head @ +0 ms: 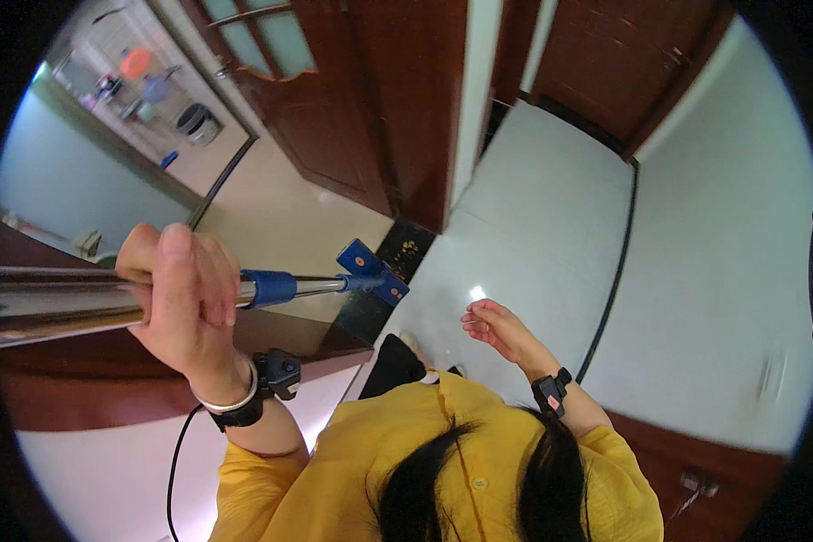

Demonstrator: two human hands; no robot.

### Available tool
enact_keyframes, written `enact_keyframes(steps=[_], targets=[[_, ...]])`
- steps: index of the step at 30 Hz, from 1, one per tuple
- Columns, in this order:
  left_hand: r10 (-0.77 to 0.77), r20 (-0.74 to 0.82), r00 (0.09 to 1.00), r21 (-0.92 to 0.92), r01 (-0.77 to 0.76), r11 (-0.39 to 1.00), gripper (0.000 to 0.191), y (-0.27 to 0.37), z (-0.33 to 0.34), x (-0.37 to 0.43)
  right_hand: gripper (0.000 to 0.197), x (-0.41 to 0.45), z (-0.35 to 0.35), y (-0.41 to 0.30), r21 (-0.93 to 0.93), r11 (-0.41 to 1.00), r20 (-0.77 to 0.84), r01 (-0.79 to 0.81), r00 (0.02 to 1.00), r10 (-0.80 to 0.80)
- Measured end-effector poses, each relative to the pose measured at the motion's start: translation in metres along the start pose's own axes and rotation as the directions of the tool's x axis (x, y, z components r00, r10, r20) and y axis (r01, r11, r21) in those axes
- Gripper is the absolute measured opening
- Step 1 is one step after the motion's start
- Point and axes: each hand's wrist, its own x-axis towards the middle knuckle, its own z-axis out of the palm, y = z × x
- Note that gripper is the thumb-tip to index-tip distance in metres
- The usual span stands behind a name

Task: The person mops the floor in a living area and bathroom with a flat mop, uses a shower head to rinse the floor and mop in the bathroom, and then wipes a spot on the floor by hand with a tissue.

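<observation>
My left hand (pixel 183 298) is closed around a shiny metal pole (pixel 54 295), thumb upward. The pole carries a blue plastic collar (pixel 271 289) just past my fist. Its far end meets a blue mop-like head (pixel 360 261) by the dark doorway threshold; whether the head touches the floor I cannot tell. My right hand (pixel 494 328) hangs over the pale floor tiles with loosely bent fingers and nothing visible in it. Black devices are strapped to both wrists, and a cable hangs near the left one.
A dark wooden ledge (pixel 271 339) runs below my left arm. Ahead stands a brown wooden door with glass panes (pixel 311 115); another brown door (pixel 616 68) is at the far right. A white wall (pixel 704 271) borders the right. A bin (pixel 198 125) stands in the far-left room.
</observation>
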Motion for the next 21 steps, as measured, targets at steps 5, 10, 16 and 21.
enact_keyframes(steps=[5,10,16,21], targets=[[0.073,-0.094,0.993,0.083,-0.066,0.994,0.03,-0.047,-0.046,0.063,0.018,0.106,0.067,-0.07,-0.099,0.995,0.192,0.013,0.981,0.006],[0.149,-0.251,0.956,0.2,-0.099,0.975,0.031,-0.086,-0.094,0.104,0.013,0.186,0.099,-0.097,-0.111,0.991,0.213,-0.078,0.972,0.1],[0.233,-0.316,0.92,0.32,-0.128,0.939,0.029,-0.105,-0.161,0.145,0.016,0.285,0.14,-0.147,-0.273,0.94,0.229,-0.204,0.936,0.269],[0.3,-0.453,0.84,0.402,-0.108,0.909,0.028,-0.125,-0.203,0.17,0.02,0.375,0.262,-0.181,-0.517,0.834,0.393,-0.193,0.812,0.431]])
